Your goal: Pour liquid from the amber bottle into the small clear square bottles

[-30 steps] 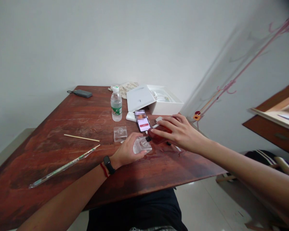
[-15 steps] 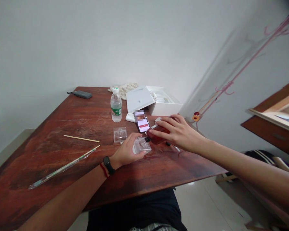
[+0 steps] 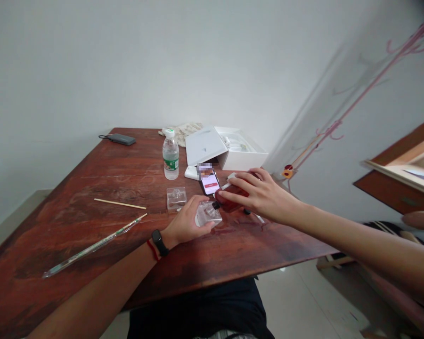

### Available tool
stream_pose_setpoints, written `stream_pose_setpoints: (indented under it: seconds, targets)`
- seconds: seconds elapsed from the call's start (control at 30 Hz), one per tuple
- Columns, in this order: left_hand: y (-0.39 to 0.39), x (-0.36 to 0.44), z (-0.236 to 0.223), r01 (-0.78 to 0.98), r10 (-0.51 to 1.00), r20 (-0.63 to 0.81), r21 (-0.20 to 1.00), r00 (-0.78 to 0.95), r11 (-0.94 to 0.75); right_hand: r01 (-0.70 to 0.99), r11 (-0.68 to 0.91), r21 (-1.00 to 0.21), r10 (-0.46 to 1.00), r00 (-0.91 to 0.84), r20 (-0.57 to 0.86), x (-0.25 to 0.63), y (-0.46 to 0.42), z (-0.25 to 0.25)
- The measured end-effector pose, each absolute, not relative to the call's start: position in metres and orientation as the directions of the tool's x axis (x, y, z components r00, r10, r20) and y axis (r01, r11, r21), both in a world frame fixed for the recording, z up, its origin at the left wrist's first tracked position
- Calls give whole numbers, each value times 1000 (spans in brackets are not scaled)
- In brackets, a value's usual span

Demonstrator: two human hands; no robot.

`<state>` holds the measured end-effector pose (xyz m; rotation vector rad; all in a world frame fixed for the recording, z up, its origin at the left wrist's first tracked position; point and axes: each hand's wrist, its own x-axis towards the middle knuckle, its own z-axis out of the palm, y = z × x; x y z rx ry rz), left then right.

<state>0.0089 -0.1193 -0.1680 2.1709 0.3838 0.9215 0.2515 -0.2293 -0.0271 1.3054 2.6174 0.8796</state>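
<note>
My left hand [image 3: 185, 223] is closed around a clear square perfume bottle [image 3: 208, 214] lying on the red-brown wooden table [image 3: 92, 235]. My right hand [image 3: 263, 193] covers a dark red bottle [image 3: 229, 201] on its side, fingers curled over it, with its black nozzle [image 3: 216, 205] touching the clear bottle. A lit phone [image 3: 209, 182] lies just behind the two bottles. A clear bottle cap [image 3: 176, 197] stands to the left of my left hand.
A water bottle [image 3: 170, 154], an open white box [image 3: 226, 148], a cloth [image 3: 183, 129] and a grey power bank [image 3: 121, 139] sit further back. A wooden stick [image 3: 119, 203] and a long glass rod [image 3: 92, 246] lie at left. A wooden shelf [image 3: 403, 174] stands at right.
Both hands stay on the two bottles with almost no movement. The view has shifted slightly.
</note>
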Motion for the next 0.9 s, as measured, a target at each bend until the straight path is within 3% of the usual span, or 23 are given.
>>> stream_pose_setpoints:
  seconds: [0.5,0.9]
  targets:
    - [-119,10,-170,-6,529,499,731,686,-682,667,473,576,747,-650,140,249,-227,-23]
    - [-119,8,-170,-3,526,496,730,690,-684,684,491,540,750,-647,137,244,-225,-21]
